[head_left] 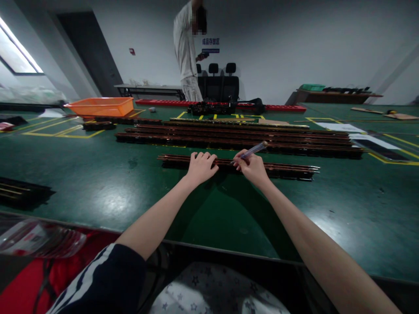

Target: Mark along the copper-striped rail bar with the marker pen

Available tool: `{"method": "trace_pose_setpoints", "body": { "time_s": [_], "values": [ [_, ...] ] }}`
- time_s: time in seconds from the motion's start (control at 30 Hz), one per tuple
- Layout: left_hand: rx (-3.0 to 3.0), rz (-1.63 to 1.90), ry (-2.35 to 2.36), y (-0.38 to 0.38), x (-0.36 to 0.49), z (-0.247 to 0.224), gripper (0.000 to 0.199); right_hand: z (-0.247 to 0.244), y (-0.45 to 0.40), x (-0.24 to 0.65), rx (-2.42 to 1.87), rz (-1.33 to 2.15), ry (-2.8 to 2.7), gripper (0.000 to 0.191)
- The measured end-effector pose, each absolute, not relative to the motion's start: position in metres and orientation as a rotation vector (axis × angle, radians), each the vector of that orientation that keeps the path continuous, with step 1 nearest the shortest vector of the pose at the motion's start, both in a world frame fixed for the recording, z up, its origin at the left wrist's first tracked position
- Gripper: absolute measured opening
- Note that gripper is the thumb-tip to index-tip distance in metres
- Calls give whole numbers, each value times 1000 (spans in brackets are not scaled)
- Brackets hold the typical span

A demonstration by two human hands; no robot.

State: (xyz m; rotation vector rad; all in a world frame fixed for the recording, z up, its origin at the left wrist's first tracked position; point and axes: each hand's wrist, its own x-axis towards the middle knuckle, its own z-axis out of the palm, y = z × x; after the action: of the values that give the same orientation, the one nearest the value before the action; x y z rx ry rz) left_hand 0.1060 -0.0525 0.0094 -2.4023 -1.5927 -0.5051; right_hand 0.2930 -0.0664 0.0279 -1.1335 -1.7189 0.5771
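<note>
A long, narrow bundle of dark strips with copper-coloured rods (284, 169) lies crosswise on the green table in front of me. My left hand (202, 168) is over its middle, fingers bent across the far side and thumb on the near side. Just right of it, my right hand (251, 168) grips a clear-barrelled pen (255, 149) whose tip points down and left at the rods. Whether the tip touches them I cannot tell. Behind both hands, a wider stack of similar rods (183, 136) runs parallel to the bundle.
An orange tray (101, 107) stands at the back left. More dark strips (19, 192) lie at the left edge. Papers and a dark flat device (379, 148) are on the right. A person (188, 48) stands beyond the table near a black seat (219, 85).
</note>
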Motion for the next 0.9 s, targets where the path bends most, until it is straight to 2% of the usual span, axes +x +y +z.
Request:
{"method": "trace_pose_setpoints", "body": {
  "time_s": [0.4, 0.9],
  "values": [
    [-2389, -491, -1612, -54, 107, 10, 31, 33, -70, 296, -1198, 507, -1722, 8],
    [-2374, -500, -1620, -51, 102, 10, 33, 25, -71, 291, -1114, 578, -1674, 14]
  ]
}}
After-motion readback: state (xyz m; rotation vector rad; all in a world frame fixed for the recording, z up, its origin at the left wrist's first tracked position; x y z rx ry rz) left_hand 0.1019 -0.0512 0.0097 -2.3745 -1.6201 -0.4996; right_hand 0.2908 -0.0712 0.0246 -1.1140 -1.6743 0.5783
